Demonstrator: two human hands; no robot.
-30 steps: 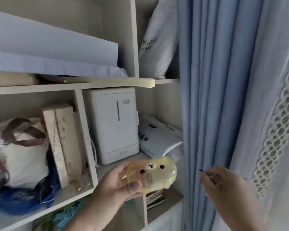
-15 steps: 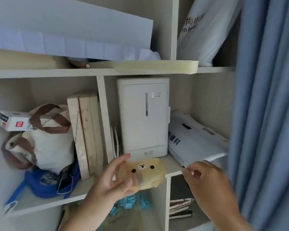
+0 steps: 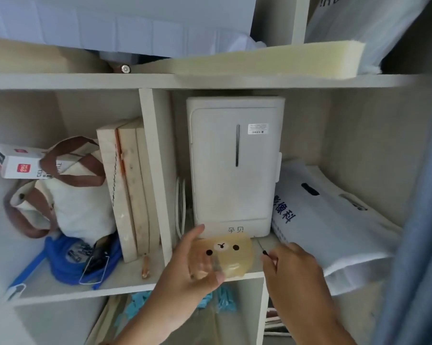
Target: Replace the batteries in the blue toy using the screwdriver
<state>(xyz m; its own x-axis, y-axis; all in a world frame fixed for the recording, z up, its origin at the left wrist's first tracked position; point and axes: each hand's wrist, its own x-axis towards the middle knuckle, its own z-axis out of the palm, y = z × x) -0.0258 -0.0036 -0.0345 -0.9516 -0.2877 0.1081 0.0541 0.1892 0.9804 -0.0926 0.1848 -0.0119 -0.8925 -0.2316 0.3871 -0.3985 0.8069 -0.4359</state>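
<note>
Pale shelf (image 3: 140, 285), upright divider (image 3: 157, 170) mid-frame. At 9 o'clock: canvas bag (image 3: 80, 207), blue bundle (image 3: 68, 257), leaning boards (image 3: 128, 190). At 3 o'clock: white appliance (image 3: 232, 175), white printed bag (image 3: 329, 225). Small orange stick (image 3: 144, 266) at divider foot.

Translucent yellowish plastic bear-face case (image 3: 225, 255), smooth; matt white plastic appliance (image 3: 235, 165) behind; rough cloth tote bag (image 3: 70, 207) far left; porous foam slab (image 3: 272, 63) above.

L hand (image 3: 185, 272) grips yellowish bear-face case (image 3: 225, 255) by shelf (image 3: 60, 290); R hand (image 3: 294, 267) pinches thin dark tool (image 3: 262, 247).

Bag (image 3: 68, 202) left of boards (image 3: 128, 190)
</note>
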